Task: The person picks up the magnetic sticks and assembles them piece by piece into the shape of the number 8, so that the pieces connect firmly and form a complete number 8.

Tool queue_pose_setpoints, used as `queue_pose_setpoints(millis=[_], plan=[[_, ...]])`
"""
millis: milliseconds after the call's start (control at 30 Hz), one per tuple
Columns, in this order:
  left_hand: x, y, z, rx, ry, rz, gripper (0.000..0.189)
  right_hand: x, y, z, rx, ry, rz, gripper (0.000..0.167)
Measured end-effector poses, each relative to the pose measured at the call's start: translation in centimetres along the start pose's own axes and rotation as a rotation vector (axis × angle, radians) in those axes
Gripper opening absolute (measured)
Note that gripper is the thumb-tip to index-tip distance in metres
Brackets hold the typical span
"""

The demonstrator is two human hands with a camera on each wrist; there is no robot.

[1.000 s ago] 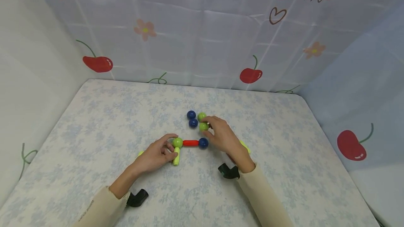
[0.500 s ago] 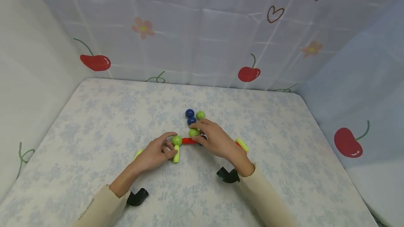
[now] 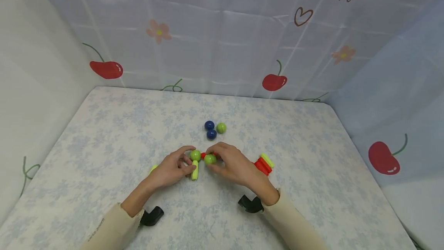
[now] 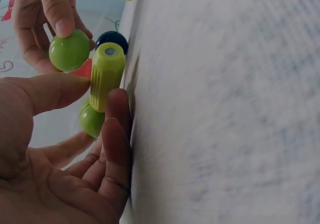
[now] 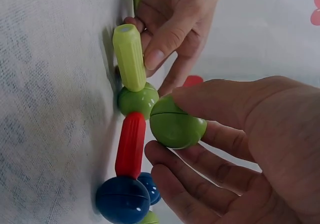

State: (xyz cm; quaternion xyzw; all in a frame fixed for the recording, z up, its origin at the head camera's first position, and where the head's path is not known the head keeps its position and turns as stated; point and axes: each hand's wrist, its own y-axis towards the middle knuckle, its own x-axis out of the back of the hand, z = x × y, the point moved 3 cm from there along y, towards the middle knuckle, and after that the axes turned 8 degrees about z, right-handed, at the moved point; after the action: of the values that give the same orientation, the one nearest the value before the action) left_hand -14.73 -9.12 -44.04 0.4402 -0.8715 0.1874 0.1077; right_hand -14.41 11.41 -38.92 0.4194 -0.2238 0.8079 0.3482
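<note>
My left hand (image 3: pixel 171 171) holds a yellow-green stick (image 3: pixel 194 171) between thumb and fingers, its index fingertip at the green ball (image 3: pixel 195 155) joined to the stick's far end. From that ball a red stick (image 5: pixel 131 144) runs to a dark blue ball (image 5: pixel 122 199); together they form an L on the table. My right hand (image 3: pixel 236 165) pinches a separate green ball (image 3: pixel 209 159) with thumb and fingers, raised above the red stick. In the head view this hand hides the joined blue ball. A small metal disc shows in the yellow-green stick's free end in the left wrist view.
Behind the hands lie two blue balls (image 3: pixel 209 125) and a green ball (image 3: pixel 221 128). Red sticks (image 3: pixel 262 166) and a yellow-green stick (image 3: pixel 267 160) lie right of the right forearm. Another yellow-green piece (image 3: pixel 153 168) is partly hidden behind the left hand. Curtains enclose the table (image 3: pixel 118 126).
My right hand has taken the nearer green ball from the loose group and brought it toward me and left, near the yellow-green stick. The left hand has stayed in place.
</note>
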Motion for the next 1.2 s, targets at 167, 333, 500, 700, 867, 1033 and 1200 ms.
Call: queue_pose_setpoints(millis=[167, 333, 500, 700, 867, 1033, 1200], plan=[[0.2, 0.1, -0.1, -0.014, 0.015, 0.037, 0.055, -0.2, 0.1, 0.2, 0.016, -0.001, 0.017, 0.032], [0.5, 0.3, -0.4, -0.035, 0.006, 0.066, 0.057, -0.5, 0.2, 0.5, 0.021, 0.006, 0.050, 0.031], [0.7, 0.3, -0.5, -0.040, -0.011, 0.071, 0.059, -1.2, 0.4, 1.0, 0.017, 0.014, 0.103, 0.032], [0.7, 0.2, -0.5, -0.031, -0.024, 0.064, 0.058, -2.1, 0.5, 1.7, 0.029, 0.005, 0.159, 0.033], [0.7, 0.1, -0.2, 0.005, -0.038, 0.057, 0.054, -2.7, 0.5, 1.8, 0.031, 0.008, 0.193, 0.033], [0.5, 0.2, -0.1, 0.006, -0.028, 0.038, 0.055, -3.1, 0.6, 1.8, 0.048, -0.010, 0.204, 0.032], [0.2, 0.3, -0.2, 0.015, 0.046, -0.017, 0.053, -3.2, 0.5, 2.0, 0.071, -0.033, 0.198, 0.032]])
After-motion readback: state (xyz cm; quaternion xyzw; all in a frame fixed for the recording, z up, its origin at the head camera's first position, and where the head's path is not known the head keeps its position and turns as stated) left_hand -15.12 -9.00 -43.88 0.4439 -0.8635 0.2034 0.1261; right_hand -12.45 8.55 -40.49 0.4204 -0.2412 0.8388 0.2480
